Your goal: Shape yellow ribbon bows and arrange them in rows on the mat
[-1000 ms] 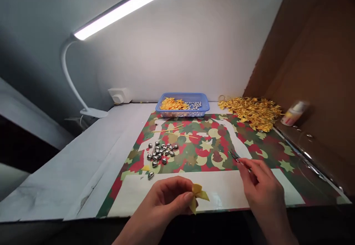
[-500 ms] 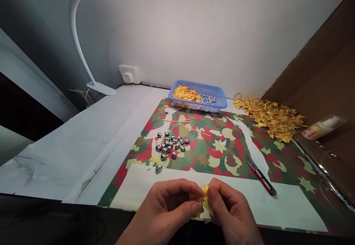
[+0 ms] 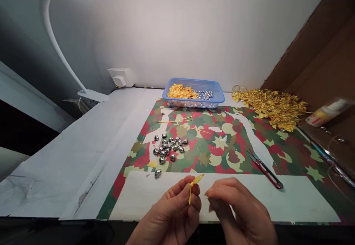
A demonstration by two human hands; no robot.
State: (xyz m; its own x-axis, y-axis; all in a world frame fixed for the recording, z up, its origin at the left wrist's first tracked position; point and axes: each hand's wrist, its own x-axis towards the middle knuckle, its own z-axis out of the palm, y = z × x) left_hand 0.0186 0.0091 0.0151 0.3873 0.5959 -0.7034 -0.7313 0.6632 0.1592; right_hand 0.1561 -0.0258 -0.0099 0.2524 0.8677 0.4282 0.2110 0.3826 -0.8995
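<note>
My left hand (image 3: 177, 204) pinches a yellow ribbon bow (image 3: 197, 180) between thumb and fingers, above the near edge of the table. One loop points up and right, and a tail hangs down. Just to the right, apart from the bow, is my right hand (image 3: 238, 204), its fingers curled and the thumb close to the forefinger. What it holds, if anything, I cannot make out. Beyond the hands lies a cluster of small silver jingle bells (image 3: 166, 147), with one bell (image 3: 158, 173) nearer to me. Red-handled scissors or snips (image 3: 266, 171) rest to the right.
At the back, a blue basket (image 3: 194, 104) contains yellow bows and silver bells. A heap of gold bows (image 3: 274, 108) lies back right, near a white bottle (image 3: 324, 113). Thin gold strips (image 3: 191, 128) lie on the patterned sheet (image 3: 205, 160). A lamp (image 3: 63, 60) stands left.
Both hands were together on the yellow ribbon; my right hand has come away to the right. The bow now shows clearly in my left hand. The view has shifted slightly.
</note>
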